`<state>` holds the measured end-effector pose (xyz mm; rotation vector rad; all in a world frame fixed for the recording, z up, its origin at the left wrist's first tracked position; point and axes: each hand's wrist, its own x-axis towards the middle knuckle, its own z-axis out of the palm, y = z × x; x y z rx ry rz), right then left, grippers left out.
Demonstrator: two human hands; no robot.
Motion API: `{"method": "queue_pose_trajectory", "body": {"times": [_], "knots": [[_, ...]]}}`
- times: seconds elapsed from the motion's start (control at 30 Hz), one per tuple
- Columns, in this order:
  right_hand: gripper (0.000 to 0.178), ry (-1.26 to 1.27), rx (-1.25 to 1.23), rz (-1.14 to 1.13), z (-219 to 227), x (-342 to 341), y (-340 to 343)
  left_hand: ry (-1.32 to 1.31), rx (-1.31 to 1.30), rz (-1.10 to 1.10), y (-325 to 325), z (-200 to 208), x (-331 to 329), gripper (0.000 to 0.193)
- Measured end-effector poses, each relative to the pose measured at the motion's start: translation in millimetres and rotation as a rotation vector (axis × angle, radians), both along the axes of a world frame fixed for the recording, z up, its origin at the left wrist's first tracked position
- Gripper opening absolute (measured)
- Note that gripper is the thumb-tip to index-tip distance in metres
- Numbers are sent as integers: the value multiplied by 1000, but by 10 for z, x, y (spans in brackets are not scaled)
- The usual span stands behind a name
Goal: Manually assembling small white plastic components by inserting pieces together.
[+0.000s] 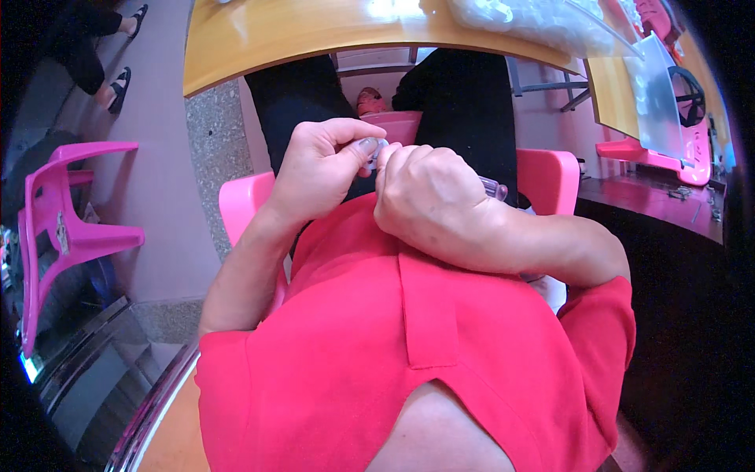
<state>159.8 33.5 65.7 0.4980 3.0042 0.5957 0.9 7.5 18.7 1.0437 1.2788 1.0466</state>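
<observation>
My left hand [322, 161] is closed, its thumb and forefinger pinching a small clear, whitish piece [373, 160] in front of my chest. My right hand [432, 193] is wrapped round what looks like a screwdriver; only the end of its translucent purplish handle [494, 189] sticks out beside the wrist. The fingers of both hands meet at the small piece. Between them the screwdriver's tip and most of the piece are hidden.
Ahead of my knees runs a wooden table [314, 35], with a clear plastic bag of pale pieces [543, 23] on it. A translucent panel [659, 94] and a black ring-shaped thing [688, 96] are at the far right. A pink chair [71, 212] stands at the left; a person's sandalled foot [118, 93] shows beyond.
</observation>
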Motion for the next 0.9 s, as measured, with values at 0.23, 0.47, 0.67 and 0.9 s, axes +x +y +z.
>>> {"method": "queue_pose_trajectory", "body": {"times": [0.23, 0.47, 0.67, 0.9], "knots": [[17, -184, -4, 40, 26, -53, -3, 17, -4, -5, 0, -29, -34, 14], [20, 2, -93, 57, 13, 22, 94, -48, -17, 0, 7, -43, -39, 12], [27, 144, -330, -141, 53, 223, 166, -238, -29, 60, 46, -56, -99, 16], [31, 243, -342, -146, 11, 335, 169, -333, 34, 75, 48, -88, -58, 19]]}}
